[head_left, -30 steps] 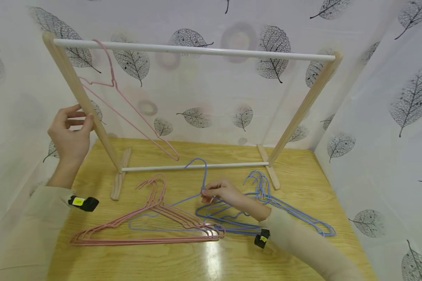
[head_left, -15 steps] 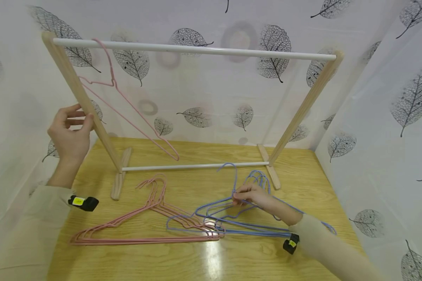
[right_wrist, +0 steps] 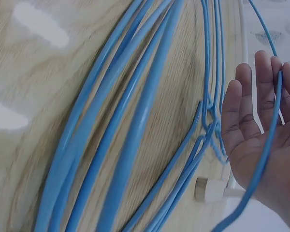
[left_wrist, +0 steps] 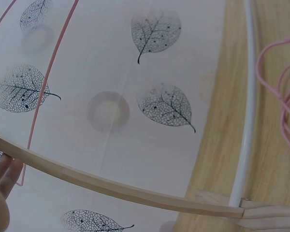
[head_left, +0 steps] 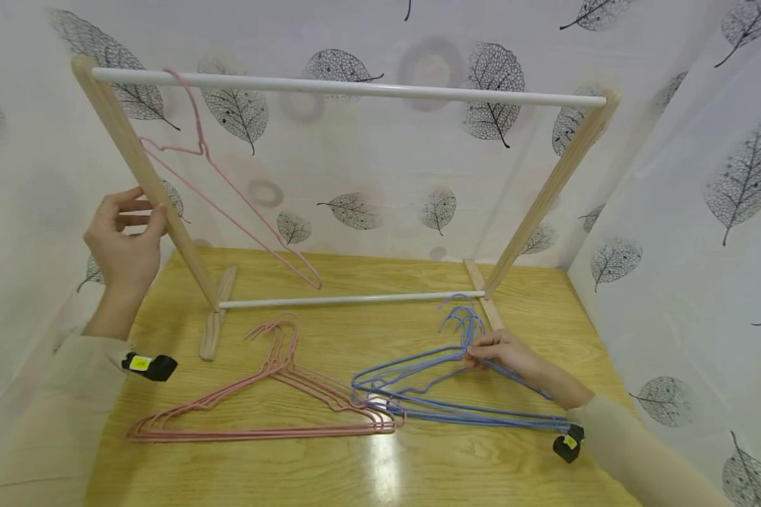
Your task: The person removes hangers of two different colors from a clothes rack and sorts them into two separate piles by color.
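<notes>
My left hand [head_left: 127, 243] grips the left wooden post [head_left: 127, 148] of a small garment rack, thumb in front and fingers behind it. The same post [left_wrist: 111, 187] crosses the left wrist view. My right hand [head_left: 510, 358] pinches a blue clothes hanger [right_wrist: 267, 157] near its neck, between thumb and fingertips. That hanger is held over a stack of blue hangers [head_left: 475, 420] lying on the table, and overlaps them in the head view. To the left lies a stack of pink hangers [head_left: 260, 433]. One pink hanger [head_left: 200, 130] hangs near the left end of the rack's white top rail [head_left: 368, 89].
The rack's lower white rail [head_left: 355, 300] runs behind both stacks, close above the wooden table [head_left: 292, 475]. Its right post [head_left: 548, 197] stands beyond the blue hangers. A leaf-patterned sheet [head_left: 380, 158] encloses the back and sides.
My right hand has carried the blue hanger rightward, away from the pink stack to over the blue one. The left hand has kept its hold on the post.
</notes>
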The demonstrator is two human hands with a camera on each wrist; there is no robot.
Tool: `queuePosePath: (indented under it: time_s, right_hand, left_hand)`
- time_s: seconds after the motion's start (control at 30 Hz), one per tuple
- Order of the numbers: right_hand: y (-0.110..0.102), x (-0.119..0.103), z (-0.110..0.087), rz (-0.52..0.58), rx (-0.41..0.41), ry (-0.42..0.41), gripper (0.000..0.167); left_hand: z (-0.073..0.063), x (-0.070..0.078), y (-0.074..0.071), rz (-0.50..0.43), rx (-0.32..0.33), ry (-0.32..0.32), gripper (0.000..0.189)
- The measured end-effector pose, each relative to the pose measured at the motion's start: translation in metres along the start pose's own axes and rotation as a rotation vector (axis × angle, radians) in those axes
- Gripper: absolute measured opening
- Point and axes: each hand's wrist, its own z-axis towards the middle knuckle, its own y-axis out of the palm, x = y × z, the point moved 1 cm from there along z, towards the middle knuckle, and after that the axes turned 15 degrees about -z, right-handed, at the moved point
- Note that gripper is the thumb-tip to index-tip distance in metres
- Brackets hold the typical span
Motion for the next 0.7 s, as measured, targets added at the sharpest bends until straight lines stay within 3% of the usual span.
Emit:
queuePosePath:
  time_s: [0.4, 0.53, 0.63, 0.7]
  right_hand:
    - [-0.011, 0.014, -0.008, -0.007, 0.085, 0.168, 0.041]
    - [-0.015, 0.009, -0.011, -0.178, 0.104, 0.142, 0.038]
    - [-0.02, 0.001, -0.011, -0.356, 0.173, 0.128, 0.033]
    - [-0.024, -0.006, -0.01, -0.406, 0.216, 0.13, 0.032]
  left_hand:
    - [0.0, 0.0, 0.0, 0.0, -0.003, 0.0, 0.03]
    - [-0.001, 0.0, 0.0, 0.009, -0.005, 0.0, 0.03]
    - [-0.001, 0.002, 0.0, 0.014, -0.002, -0.004, 0.03]
    - [-0.001, 0.002, 0.0, 0.015, 0.003, -0.011, 0.03]
